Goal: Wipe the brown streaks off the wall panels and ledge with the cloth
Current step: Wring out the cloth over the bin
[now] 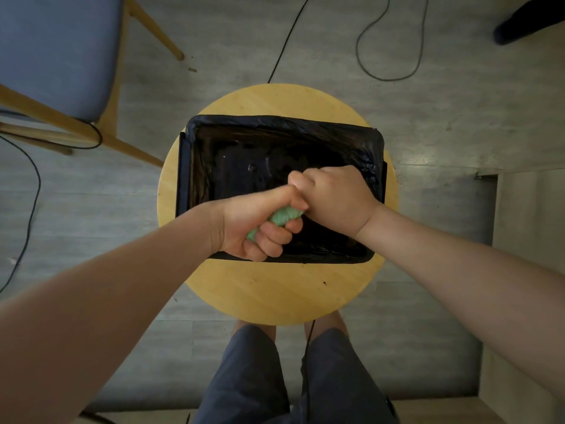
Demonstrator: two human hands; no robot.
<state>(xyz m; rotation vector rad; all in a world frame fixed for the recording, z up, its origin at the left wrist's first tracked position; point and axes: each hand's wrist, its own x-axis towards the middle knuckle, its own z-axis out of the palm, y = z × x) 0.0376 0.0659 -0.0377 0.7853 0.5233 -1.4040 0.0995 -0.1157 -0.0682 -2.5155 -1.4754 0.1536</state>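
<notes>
Round wooden stool (275, 289) carries a rectangular tub (185, 179) lined with a black bag. The inside is glossy and dark, can't tell the contents. Above the tub's near half, the green cloth (284, 216) is twisted into a roll. Left hand (256, 224) has its fingers wrapped round it, and right hand (333, 197) is fisted on the other end. Blue-seat chair (55, 50) stands far left. Cables (419, 41) lie loose on the floor beyond.
</notes>
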